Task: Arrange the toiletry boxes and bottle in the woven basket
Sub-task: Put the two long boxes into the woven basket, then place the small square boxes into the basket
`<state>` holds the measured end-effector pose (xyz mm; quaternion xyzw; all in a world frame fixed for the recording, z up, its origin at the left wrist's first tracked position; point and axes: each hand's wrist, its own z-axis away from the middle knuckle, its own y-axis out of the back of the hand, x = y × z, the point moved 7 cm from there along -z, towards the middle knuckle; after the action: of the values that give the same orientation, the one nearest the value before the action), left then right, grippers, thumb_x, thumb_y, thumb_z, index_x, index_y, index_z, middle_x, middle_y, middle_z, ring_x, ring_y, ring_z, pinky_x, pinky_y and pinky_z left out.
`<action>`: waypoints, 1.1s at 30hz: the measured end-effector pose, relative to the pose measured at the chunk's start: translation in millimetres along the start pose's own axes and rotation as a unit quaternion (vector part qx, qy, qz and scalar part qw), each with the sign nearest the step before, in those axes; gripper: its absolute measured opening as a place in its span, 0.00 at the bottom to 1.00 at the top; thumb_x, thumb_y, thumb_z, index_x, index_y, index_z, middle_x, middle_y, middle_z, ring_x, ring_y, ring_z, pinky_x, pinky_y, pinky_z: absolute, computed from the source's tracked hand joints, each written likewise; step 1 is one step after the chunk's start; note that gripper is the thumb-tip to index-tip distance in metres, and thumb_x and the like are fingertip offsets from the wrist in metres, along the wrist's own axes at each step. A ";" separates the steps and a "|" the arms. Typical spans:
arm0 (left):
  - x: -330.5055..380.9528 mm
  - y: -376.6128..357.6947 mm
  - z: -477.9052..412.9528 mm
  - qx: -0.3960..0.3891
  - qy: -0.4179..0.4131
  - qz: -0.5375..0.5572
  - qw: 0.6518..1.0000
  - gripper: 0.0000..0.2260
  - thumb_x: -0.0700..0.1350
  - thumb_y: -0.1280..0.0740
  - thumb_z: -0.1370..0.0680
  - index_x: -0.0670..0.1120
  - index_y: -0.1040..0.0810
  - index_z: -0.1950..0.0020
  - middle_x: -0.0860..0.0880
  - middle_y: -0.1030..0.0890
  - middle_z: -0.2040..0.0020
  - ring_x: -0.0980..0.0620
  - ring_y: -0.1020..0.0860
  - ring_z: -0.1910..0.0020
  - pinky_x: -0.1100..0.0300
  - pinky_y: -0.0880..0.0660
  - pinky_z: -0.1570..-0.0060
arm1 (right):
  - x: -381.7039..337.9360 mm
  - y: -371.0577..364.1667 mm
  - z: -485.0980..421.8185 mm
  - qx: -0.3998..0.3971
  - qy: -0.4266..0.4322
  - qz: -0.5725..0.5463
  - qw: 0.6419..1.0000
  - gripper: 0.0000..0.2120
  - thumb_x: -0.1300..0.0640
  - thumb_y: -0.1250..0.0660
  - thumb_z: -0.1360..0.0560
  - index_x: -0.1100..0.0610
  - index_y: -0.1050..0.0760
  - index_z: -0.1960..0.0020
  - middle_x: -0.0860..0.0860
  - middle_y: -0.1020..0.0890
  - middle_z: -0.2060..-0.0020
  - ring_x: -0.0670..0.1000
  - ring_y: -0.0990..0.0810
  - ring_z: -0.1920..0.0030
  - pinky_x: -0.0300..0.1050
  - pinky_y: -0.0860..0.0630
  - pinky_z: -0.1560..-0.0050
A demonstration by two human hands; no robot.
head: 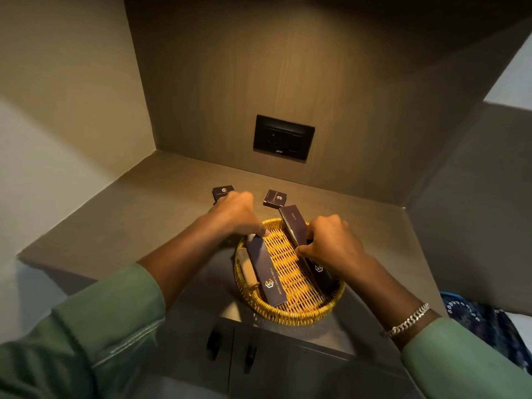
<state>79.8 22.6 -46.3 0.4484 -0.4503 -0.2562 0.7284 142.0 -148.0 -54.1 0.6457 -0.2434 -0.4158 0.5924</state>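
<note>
A round yellow woven basket [299, 313] sits at the counter's front edge. Inside, along its left side, lies a long dark purple box [266, 273] with a gold logo; my left hand [236, 213] grips that box's far end with its fingertips. A tan wooden handle [247, 267] lies beside the box at the basket's left rim. My right hand [331, 243] holds a second long dark box [293, 223], tilted against the basket's right side. Two small dark square boxes rest on the counter behind the basket, one at the left [223, 191] and one at the centre [275, 198]. No bottle is clearly visible.
The counter [161, 203] forms a wooden alcove with walls at the back and both sides. A black socket panel [283, 137] is on the back wall. Grey cabinet doors with two dark handles [230, 349] are below the counter. Blue patterned fabric [486, 318] shows at the right.
</note>
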 end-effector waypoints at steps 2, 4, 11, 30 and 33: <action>0.9 0.9 -3.9 -0.001 -0.006 -0.018 1.000 0.23 0.57 0.24 0.33 0.45 0.25 0.46 0.48 0.22 0.53 0.47 0.22 0.52 0.48 0.20 0.51 | -0.7 1.8 1.9 -0.009 0.000 0.001 1.000 0.18 0.48 0.25 0.31 0.57 0.21 0.46 0.53 0.16 0.56 0.50 0.19 0.60 0.43 0.21 0.65; 3.7 10.4 -12.6 0.029 -0.026 -0.006 0.999 0.26 0.58 0.25 0.32 0.46 0.25 0.41 0.47 0.21 0.47 0.48 0.22 0.49 0.49 0.21 0.49 | -0.2 8.9 2.0 0.002 -0.002 -0.005 1.000 0.14 0.47 0.26 0.31 0.55 0.21 0.52 0.51 0.18 0.61 0.48 0.20 0.62 0.44 0.20 0.65; -10.9 57.2 -65.5 0.110 -0.082 0.101 0.985 0.23 0.48 0.29 0.26 0.47 0.29 0.33 0.43 0.27 0.33 0.45 0.27 0.37 0.54 0.27 0.44 | -11.8 59.8 -40.5 0.103 0.074 -0.080 0.989 0.10 0.50 0.29 0.28 0.52 0.21 0.49 0.48 0.19 0.56 0.47 0.21 0.57 0.44 0.21 0.59; -68.4 23.0 -110.1 0.035 -0.005 0.025 0.999 0.19 0.43 0.26 0.30 0.46 0.25 0.41 0.43 0.22 0.44 0.45 0.21 0.47 0.49 0.20 0.47 | -27.5 -33.8 -171.1 -0.121 0.067 -0.017 0.990 0.23 0.58 0.24 0.34 0.53 0.27 0.41 0.55 0.22 0.44 0.55 0.22 0.47 0.50 0.21 0.47; -55.5 41.8 -107.0 0.066 -0.038 0.096 0.992 0.19 0.44 0.26 0.29 0.46 0.25 0.40 0.45 0.21 0.45 0.47 0.21 0.47 0.52 0.21 0.47 | -25.9 -19.1 -166.7 -0.081 0.063 -0.054 0.993 0.24 0.57 0.23 0.36 0.53 0.26 0.42 0.54 0.23 0.46 0.54 0.22 0.48 0.49 0.20 0.50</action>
<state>147.6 130.4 -53.6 0.4400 -0.5343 -0.1714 0.7011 262.3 -29.9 -74.1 0.6327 -0.1358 -0.4241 0.6336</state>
